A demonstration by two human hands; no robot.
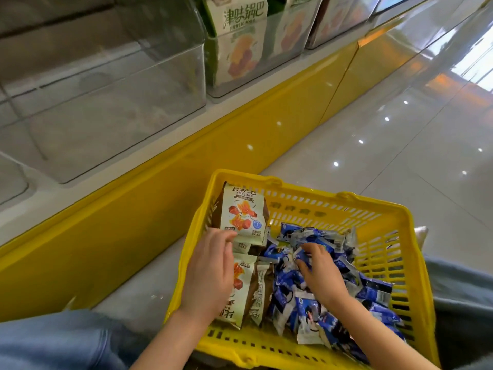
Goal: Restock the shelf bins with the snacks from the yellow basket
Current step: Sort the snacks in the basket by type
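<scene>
Yellow basket [293, 186], three cream bags [244, 217], heaped blue packets [373, 292] — left hand [210, 268] on one bag, grip unclear, right hand [320, 271] clutching packets.

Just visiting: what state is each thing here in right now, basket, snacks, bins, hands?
yellow basket: part full of snacks.
cream snack bags: in basket's left side, one upright, others lying.
blue packets: heaped loose on the right side.
near clear bin: looks empty.
next clear bin: stocked with upright bags.
left hand: fingertips touch cream snack bags; grip unclear.
right hand: fingers curled into blue packets.
</scene>
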